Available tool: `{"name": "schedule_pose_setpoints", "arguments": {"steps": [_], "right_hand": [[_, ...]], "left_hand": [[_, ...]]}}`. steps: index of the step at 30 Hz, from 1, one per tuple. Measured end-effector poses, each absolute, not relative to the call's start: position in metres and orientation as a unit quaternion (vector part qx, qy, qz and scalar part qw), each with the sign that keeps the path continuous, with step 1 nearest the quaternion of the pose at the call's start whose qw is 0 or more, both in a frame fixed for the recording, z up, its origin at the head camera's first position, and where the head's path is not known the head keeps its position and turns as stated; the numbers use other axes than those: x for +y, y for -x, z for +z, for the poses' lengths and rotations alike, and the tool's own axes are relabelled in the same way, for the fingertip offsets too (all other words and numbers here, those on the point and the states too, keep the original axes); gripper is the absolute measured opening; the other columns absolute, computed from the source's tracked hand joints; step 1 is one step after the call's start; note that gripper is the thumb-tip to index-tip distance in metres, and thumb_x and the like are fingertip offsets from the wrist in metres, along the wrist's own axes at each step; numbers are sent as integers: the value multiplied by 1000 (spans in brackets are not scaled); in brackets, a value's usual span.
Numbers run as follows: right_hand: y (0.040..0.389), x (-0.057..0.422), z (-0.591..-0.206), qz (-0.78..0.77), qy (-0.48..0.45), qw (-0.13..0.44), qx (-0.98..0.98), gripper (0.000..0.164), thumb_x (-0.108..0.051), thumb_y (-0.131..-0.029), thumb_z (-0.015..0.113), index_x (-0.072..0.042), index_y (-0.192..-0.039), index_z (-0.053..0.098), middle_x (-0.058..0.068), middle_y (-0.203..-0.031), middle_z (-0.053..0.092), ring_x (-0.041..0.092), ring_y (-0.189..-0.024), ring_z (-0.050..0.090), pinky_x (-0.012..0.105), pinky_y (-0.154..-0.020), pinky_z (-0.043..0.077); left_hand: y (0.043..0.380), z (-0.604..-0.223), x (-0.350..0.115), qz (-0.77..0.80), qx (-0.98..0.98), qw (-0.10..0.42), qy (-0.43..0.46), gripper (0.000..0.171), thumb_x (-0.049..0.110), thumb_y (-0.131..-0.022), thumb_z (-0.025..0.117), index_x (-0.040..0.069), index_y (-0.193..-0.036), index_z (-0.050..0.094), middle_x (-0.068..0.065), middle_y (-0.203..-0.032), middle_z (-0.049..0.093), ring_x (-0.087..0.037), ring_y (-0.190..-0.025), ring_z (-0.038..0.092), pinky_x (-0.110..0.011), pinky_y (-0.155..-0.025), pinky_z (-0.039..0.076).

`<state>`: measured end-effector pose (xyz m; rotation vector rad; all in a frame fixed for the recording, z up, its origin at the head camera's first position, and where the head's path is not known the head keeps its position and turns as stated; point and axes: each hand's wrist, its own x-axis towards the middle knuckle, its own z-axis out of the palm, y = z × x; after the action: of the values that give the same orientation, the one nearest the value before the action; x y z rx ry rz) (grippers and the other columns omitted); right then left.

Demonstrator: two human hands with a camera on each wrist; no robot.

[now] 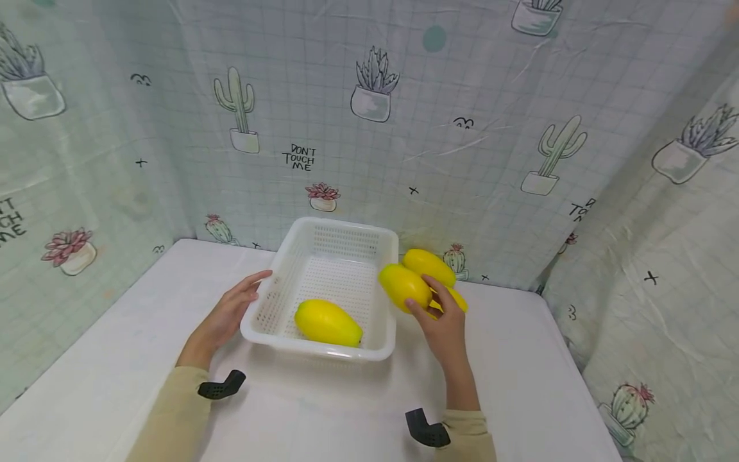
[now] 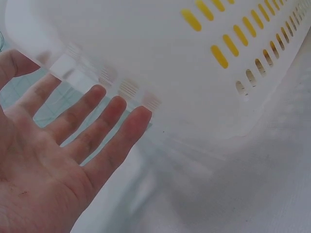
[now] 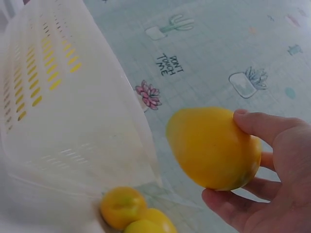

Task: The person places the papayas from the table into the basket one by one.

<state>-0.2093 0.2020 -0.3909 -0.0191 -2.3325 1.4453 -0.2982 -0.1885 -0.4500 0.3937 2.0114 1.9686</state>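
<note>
A white perforated plastic basket [image 1: 323, 349] stands on the table, with one yellow oval fruit [image 1: 328, 323] lying inside near its front. My left hand [image 1: 228, 314] is at the basket's left side; in the left wrist view its fingers [image 2: 131, 128] are spread fairly straight against the outer wall. Off the basket's right rim, my right hand [image 1: 444, 327] holds another yellow oval fruit [image 1: 405, 287] between thumb and fingers. The right wrist view shows this held fruit [image 3: 214, 148] raised, its blunt end toward the basket. Whether the fruits are real or plastic I cannot tell.
Behind the held fruit, more yellow fruits [image 1: 430, 265] lie on the table right of the basket, partly hidden by the right hand. A patterned cloth [image 1: 416, 147] with cactus prints hangs behind the white table [image 1: 323, 417] and along both sides.
</note>
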Motion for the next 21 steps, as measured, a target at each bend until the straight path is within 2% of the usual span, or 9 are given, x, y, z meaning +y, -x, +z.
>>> {"name": "schedule_pose_setpoints", "arguments": {"steps": [7,14,21], "right_hand": [[210,200,-394,524,-10,196,-829,56,-44,-78,67,-27,-128,49,-2,-126,52,19,-109,53,36,-88,51],[210,194,-397,526,-10,189,-829,59,-47,-77,66,-23,-129,49,-6,-127,52,19,-111,52,36,-89,50],[210,196,-396,516,-16,207,-831,55,-44,-78,67,-26,-127,51,-5,-125,53,19,-110,53,38,-89,50]], "left_hand": [[297,-448,-187,682,703,149,-133,48,22,-97,36,26,-144,26,1,-155,13,-27,-140,17,-53,-109,21],[295,-449,-188,676,708,153,-136,48,25,-98,35,27,-144,24,1,-154,14,-19,-135,27,-43,-107,31],[297,-449,-188,681,704,148,-140,47,26,-98,36,28,-144,25,1,-154,15,-27,-139,22,-52,-108,24]]}}
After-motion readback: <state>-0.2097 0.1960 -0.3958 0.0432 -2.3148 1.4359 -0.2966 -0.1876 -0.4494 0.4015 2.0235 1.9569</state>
